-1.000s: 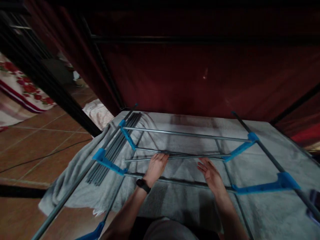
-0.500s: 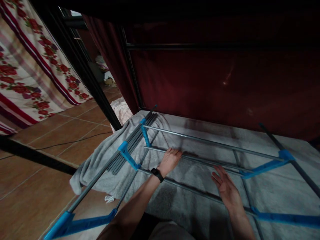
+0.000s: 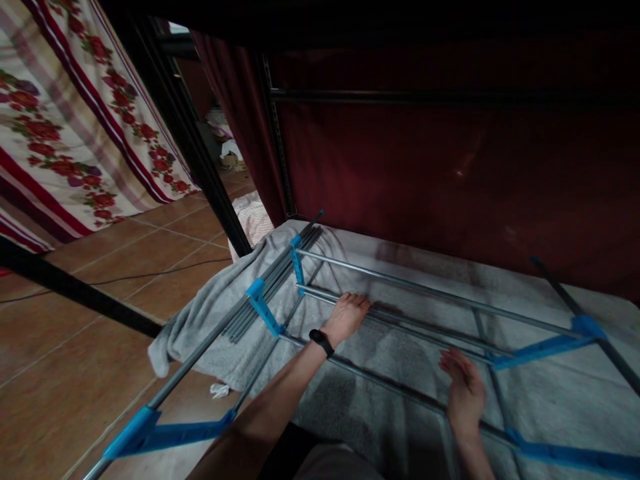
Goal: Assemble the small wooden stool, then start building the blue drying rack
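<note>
A frame of grey metal tubes joined by blue plastic brackets lies over a grey blanket. My left hand [image 3: 349, 312], with a black band on the wrist, is closed round a loose metal tube [image 3: 395, 327] in the middle of the frame. The tube's left end rests close to a blue bracket [image 3: 299, 267]; I cannot tell whether it sits inside. Near the frame's front crossbar [image 3: 395, 385], my right hand [image 3: 465, 390] hovers with its fingers loosely bent and nothing in them. To its right is another blue bracket [image 3: 540, 350], by the tube's far end.
Several spare grey tubes [image 3: 245, 321] lie bundled on the blanket [image 3: 193, 337] at the left. A black metal post [image 3: 210, 180] rises beside the bed. Dark red cloth [image 3: 400, 173] hangs behind. A cable [image 3: 165, 272] crosses the tiled floor.
The tube's left end has risen slightly against the blue bracket. My right hand has turned, its fingers curling inward. The whole view has shifted a little to the left.
</note>
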Motion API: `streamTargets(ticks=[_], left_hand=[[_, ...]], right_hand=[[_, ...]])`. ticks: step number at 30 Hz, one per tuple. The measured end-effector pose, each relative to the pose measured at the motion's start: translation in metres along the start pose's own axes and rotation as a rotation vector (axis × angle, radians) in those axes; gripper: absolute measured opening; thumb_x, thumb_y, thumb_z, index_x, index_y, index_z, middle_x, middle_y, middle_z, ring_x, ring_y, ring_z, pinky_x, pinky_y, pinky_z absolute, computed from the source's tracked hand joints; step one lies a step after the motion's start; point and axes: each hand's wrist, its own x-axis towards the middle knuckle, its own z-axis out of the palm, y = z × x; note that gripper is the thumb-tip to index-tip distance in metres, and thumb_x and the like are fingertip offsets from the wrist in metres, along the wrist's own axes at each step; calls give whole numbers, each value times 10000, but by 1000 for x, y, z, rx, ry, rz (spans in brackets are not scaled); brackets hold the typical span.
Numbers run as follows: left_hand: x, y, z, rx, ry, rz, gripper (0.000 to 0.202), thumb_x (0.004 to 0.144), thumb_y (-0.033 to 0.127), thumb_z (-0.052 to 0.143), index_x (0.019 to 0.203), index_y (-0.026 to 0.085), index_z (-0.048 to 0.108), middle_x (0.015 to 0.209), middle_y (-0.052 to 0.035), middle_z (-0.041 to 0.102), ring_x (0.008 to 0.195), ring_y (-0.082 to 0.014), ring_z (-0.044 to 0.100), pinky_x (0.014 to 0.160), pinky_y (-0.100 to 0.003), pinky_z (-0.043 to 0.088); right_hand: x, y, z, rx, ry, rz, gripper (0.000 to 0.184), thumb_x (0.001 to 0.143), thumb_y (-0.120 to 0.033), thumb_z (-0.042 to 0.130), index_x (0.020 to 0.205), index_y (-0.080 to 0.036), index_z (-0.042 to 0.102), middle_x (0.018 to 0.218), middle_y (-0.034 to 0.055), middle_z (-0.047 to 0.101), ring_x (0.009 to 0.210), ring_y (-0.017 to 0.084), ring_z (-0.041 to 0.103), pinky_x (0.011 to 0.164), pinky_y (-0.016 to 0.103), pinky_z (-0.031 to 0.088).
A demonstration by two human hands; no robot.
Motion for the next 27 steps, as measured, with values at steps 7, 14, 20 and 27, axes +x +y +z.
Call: streamTargets(ticks=[7,14,20,27], left_hand=[[2,1,-2,25,-14,-3,191,978,167,465,1036,173,647,944,-75,660,900,-212,603,834,-369,404],[2,0,0,-6,3,-4,203,993,204,454,1014,176,655,937,-80,663,888,-211,606,822,-366,402],[-4,0,5,-69,76,-41,235,978,174,460,1138,185,633,1050,-91,653,991,-218,594,920,-394,418],[-49,-10,10,-224,399,-348,304,960,202,471,1252,201,558,1273,-126,561,1206,-251,507,1038,-449,415]], right_hand=[[19,-17,23,-602,-93,-664,378,948,-263,446,1285,-197,604,1292,150,609,1263,288,505,1070,515,383],[45,-20,43,-920,-328,-830,390,976,-251,420,1335,-204,566,1227,126,666,1174,281,563,1116,546,268],[58,-22,40,-1057,-429,-904,367,956,-187,420,1250,-209,637,1057,104,714,1023,271,602,1049,471,323],[59,-26,38,-1058,-453,-902,353,936,-171,456,1230,-201,649,1059,102,715,976,271,595,946,425,380]])
